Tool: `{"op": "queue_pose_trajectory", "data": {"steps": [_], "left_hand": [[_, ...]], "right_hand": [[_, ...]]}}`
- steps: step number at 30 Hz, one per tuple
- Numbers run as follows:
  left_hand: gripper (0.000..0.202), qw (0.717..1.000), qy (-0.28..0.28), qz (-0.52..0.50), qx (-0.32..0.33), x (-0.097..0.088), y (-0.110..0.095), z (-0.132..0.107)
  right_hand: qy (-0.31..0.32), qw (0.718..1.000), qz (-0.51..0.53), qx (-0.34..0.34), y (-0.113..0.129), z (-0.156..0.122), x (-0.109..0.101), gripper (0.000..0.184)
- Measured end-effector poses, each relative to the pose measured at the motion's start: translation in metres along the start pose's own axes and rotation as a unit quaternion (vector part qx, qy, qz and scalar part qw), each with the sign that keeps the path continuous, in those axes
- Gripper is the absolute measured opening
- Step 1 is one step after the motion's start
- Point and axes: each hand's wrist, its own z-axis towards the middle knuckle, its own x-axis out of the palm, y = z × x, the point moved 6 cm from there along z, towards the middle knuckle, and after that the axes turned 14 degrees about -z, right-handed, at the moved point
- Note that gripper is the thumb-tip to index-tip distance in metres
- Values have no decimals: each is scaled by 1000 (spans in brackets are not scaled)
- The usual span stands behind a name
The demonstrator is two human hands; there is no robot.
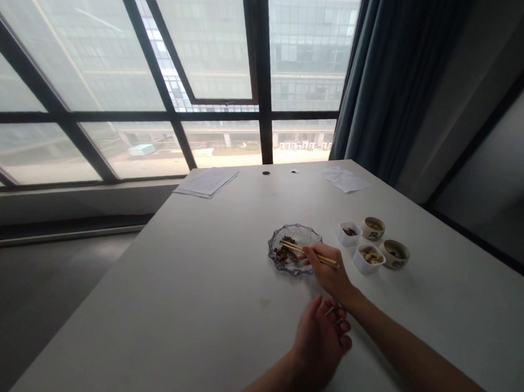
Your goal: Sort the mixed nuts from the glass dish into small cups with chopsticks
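My right hand [331, 271] grips a pair of wooden chopsticks [307, 253], whose tips reach into a clear glass plate [309, 236] holding dark bits of food [285, 253]. My left hand [321, 343] rests on the white table [198, 306] just below the right wrist, fingers curled around a small metal object I cannot make out. Right of the plate stand two small white square cups [348, 232] [369, 257] and two round beige cups [373, 227] [395, 253], each with some food in it.
A stack of papers [208, 181] lies at the table's far left end and a loose sheet [344, 179] at the far right. Two small holes [266, 173] sit near the far edge. Large windows and a dark curtain [396, 75] stand behind.
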Motion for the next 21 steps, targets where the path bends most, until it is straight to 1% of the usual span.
{"op": "queue_pose_trajectory", "data": {"steps": [7,12,21], "left_hand": [[24,1000,2,-1,-2,-2,0,2],[23,1000,3,-2,-2,-1,0,3],[22,1000,2,-7,-3,-3,-1,3]], "right_hand": [[-14,1000,-24,-4,2,-2,-2,33],[-5,1000,-13,-1,3,-5,-3,30],[-4,1000,-17,0,-2,-8,-2,32]]}}
